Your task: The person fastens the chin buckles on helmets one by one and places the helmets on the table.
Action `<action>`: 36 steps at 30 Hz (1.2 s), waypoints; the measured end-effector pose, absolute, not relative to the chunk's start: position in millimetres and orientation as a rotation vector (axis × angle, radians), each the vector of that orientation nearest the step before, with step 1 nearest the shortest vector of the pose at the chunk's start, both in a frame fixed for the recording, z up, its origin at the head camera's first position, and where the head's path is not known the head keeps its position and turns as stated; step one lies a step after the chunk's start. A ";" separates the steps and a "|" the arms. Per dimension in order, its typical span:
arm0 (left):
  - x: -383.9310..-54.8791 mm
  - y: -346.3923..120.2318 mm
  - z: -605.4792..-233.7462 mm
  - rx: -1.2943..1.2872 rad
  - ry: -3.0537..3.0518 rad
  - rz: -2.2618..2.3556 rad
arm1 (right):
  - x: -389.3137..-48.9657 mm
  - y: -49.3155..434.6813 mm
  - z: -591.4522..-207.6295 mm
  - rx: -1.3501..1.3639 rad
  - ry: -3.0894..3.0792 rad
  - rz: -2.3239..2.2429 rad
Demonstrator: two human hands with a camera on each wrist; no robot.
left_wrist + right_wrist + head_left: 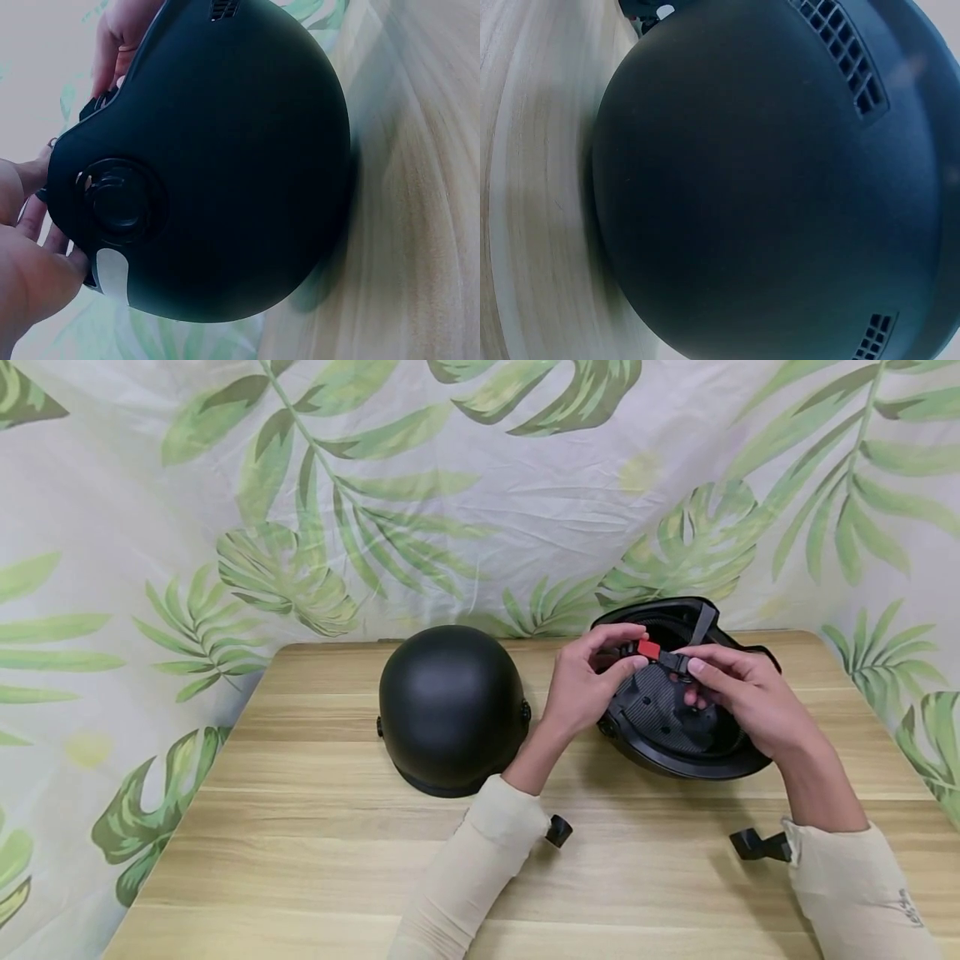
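A black helmet (678,766) lies upside down on the table, its dark padded lining (663,714) facing up. Over its opening, my left hand (581,681) pinches the end of the chin-strap buckle with the red tab (648,649). My right hand (750,697) pinches the black end of the buckle (672,662) between thumb and fingers. The two ends meet in a line between the hands; whether they are locked together I cannot tell. The left wrist view shows the helmet's outer shell (240,165) with a round side knob (120,202). The shell (757,187) fills most of the right wrist view.
A second black helmet (450,710) sits dome up on the wooden table (315,852), left of the upturned one and close to my left forearm. Black brackets (757,845) stick out at both wrists. A leaf-print cloth (420,510) hangs behind the table.
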State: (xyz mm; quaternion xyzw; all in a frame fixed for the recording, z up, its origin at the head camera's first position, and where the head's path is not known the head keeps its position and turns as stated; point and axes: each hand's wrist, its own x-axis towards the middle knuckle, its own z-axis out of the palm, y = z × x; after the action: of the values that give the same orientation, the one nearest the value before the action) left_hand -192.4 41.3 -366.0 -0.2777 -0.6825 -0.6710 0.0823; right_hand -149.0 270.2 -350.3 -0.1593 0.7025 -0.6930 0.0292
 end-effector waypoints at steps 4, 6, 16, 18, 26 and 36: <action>-193.3 38.8 -365.1 -0.855 -2.105 -1.956 | -149.1 270.4 -349.9 -0.496 2.140 -2.154; -194.1 37.3 -364.3 -0.872 -2.156 -1.895 | -149.1 270.8 -349.5 -0.489 2.147 -2.148; -198.5 27.0 -361.9 -0.966 -2.271 -1.725 | -150.4 271.2 -348.7 -0.472 2.174 -2.133; -198.6 26.2 -361.6 -0.989 -2.277 -1.710 | -150.4 271.1 -348.9 -0.477 2.131 -2.166; -197.5 28.1 -361.8 -0.998 -2.303 -1.663 | -148.4 273.4 -349.4 -0.493 2.021 -2.226; -197.1 29.3 -362.8 -1.034 -2.290 -1.564 | -147.3 273.5 -349.3 -0.477 1.970 -2.277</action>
State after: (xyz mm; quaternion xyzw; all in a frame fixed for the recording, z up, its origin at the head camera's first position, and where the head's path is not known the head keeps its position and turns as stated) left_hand -197.1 29.3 -362.8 -0.3479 -0.7706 -0.5262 0.0911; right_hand -147.3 273.5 -349.3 -0.1564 0.6456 -0.7461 0.0463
